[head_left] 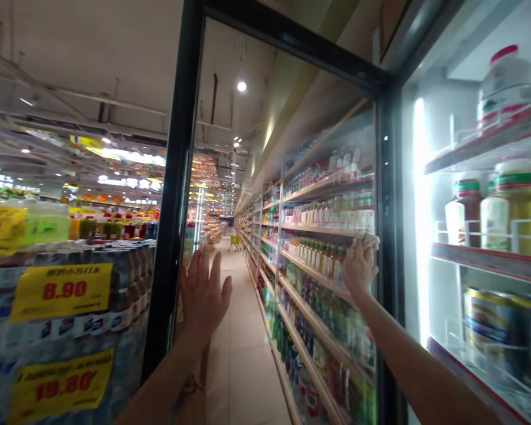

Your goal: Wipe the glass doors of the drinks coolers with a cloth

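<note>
A glass cooler door [248, 177] with a black frame [172, 195] stands swung open in front of me. Against the glass near the frame's left side, my left hand [205, 289] lies with its fingers spread, holding nothing. At the right part of the pane, my right hand [358, 268] presses a crumpled pale cloth [368, 241] to the glass, close to the hinge side. The fingers of that hand are bent over the cloth and partly blurred. Shelves of bottles show through or in the glass behind both hands.
To the right, the lit cooler holds bottles [508, 206] and cans [487, 319] on wire-fronted shelves. Stacked bottle packs [128, 307] with yellow price signs [62, 290] rise at the left, beside the door's edge. A tiled aisle floor [243, 330] and a distant yellow cart [235, 241] appear through the pane.
</note>
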`<state>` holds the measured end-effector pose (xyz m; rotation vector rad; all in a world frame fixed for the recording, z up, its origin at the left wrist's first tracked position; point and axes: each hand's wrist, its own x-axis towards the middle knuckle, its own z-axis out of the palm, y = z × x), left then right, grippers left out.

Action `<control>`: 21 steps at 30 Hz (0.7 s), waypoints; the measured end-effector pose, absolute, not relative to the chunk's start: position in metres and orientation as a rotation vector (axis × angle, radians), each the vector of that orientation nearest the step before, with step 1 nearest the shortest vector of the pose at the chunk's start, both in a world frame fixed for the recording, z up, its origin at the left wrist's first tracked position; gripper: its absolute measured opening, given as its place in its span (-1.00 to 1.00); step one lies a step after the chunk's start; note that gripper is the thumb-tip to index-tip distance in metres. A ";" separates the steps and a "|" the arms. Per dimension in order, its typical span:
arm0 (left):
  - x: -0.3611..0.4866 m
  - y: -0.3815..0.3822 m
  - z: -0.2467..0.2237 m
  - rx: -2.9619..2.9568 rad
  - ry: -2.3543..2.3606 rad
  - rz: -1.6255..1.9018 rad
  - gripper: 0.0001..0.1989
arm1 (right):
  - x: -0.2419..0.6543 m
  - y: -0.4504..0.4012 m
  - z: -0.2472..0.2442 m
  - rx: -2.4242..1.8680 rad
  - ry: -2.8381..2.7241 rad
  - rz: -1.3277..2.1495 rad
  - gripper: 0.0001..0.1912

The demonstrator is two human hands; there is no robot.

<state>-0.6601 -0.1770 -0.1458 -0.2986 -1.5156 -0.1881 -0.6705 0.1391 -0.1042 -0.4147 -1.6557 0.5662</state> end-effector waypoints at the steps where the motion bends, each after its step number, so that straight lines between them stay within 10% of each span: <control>1: -0.659 -0.169 -0.143 -0.298 -1.518 -0.202 -0.40 | -0.671 0.135 -0.108 -0.346 -1.651 0.520 -0.48; 6: -0.652 -0.139 -0.134 -0.324 -1.524 -0.175 -0.41 | -0.670 0.080 -0.127 0.302 -1.666 0.031 -0.56; 13: -0.651 -0.142 -0.137 -0.324 -1.547 -0.170 -0.42 | -0.674 0.145 -0.128 -0.292 -1.626 0.449 -0.49; 21: -0.665 -0.150 -0.143 -0.375 -1.548 -0.202 -0.43 | -0.671 0.113 -0.175 0.172 -1.785 0.077 -0.56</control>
